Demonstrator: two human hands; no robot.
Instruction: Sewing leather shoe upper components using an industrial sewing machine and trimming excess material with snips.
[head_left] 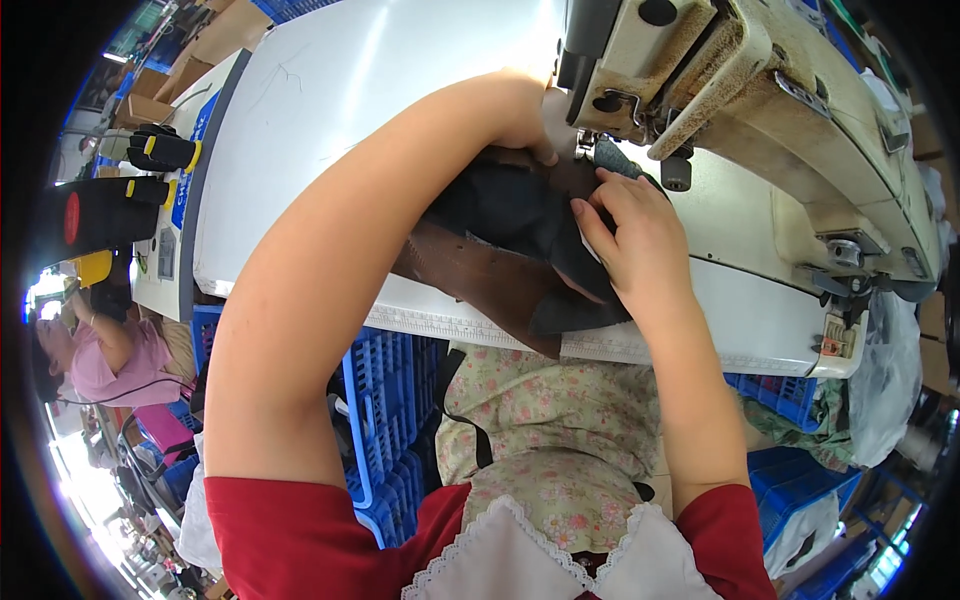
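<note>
Black and brown sheer fabric (500, 215) lies bunched under the sewing machine's head (640, 70), and its brown part hangs over the table's near edge. My left hand (525, 125) reaches around to the far side of the fabric, close beside the presser foot (586, 143). Its thumb rests on the cloth, while its other fingers are mostly hidden. On the right side of the fabric, my right hand (638, 225) has its fingers bent and closed on the cloth just in front of the foot. A grey-blue scrap of cloth (612, 158) shows beside the foot.
The white sewing table (300, 170) has a ruler strip (440, 325) along its near edge. Blue plastic crates (385, 410) stand below it. Another machine (110, 215) and a person in a pink top (120, 360) are at left. A clear plastic bag (890, 370) hangs at right.
</note>
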